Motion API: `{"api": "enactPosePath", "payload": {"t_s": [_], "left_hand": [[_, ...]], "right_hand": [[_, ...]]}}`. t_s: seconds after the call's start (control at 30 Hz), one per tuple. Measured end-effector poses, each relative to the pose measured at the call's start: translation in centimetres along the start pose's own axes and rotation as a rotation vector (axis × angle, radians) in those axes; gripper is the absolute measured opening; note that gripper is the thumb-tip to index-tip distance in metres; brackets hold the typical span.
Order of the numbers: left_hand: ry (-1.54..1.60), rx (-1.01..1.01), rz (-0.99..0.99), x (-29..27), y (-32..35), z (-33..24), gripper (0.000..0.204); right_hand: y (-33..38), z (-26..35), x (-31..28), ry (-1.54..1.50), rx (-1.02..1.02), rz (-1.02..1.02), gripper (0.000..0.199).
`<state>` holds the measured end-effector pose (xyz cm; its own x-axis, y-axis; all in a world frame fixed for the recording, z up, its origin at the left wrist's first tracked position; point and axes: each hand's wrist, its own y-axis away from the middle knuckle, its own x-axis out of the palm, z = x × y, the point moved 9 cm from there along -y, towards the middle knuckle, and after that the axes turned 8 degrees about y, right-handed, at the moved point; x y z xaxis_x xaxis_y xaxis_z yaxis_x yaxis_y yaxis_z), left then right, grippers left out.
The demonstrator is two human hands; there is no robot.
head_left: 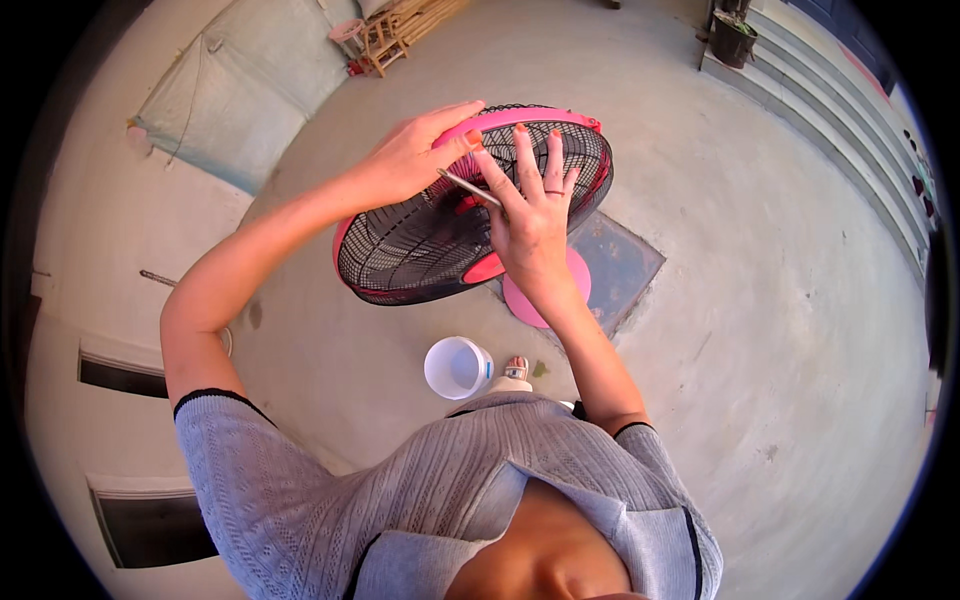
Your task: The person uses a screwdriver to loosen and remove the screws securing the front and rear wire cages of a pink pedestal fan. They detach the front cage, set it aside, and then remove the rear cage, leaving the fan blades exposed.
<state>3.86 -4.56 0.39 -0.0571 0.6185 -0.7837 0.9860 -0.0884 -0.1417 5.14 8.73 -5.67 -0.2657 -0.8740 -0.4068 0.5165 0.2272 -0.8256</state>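
Observation:
A pedestal fan (400, 245) with a black wire grille, pink rim and pink round base (547, 290) stands in front of me, its head tilted. My left hand (410, 150) grips the pink rim (510, 118) at the upper left, thumb on the grille and fingers over the edge. Across the front of the grille lies my right hand (537, 225), fingers spread and touching the wires. A thin metal screwdriver (468, 187) is tucked in the right hand, its shaft pointing left; its handle is hidden by the palm.
A white bucket (452, 368) stands on the floor near my foot (517, 368). Under the fan base is a grey square plate (625, 265). Steps (820, 110) with a potted plant (733, 40) rise at the far right. A wooden rack (385, 45) stands far left.

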Motion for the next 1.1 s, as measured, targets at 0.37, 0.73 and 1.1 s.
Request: {"api": "enactPosePath", "payload": {"t_s": [0.37, 0.73, 1.1], "left_hand": [[0.31, -0.141, -0.013, 0.0, -0.4, 1.7, 0.045], [0.336, -0.227, 0.061, 0.2, -1.5, 0.8, 0.047], [0.025, -0.14, 0.252, 0.7, -6.1, -0.5, 0.044]], "right_hand": [[0.7, -4.6, -1.1, -0.199, 0.121, -0.172, 0.062], [-0.2, -7.0, 0.4, -0.203, 0.155, 0.039, 0.057], [0.5, -6.6, -0.5, -0.194, 0.17, -0.008, 0.057]]}}
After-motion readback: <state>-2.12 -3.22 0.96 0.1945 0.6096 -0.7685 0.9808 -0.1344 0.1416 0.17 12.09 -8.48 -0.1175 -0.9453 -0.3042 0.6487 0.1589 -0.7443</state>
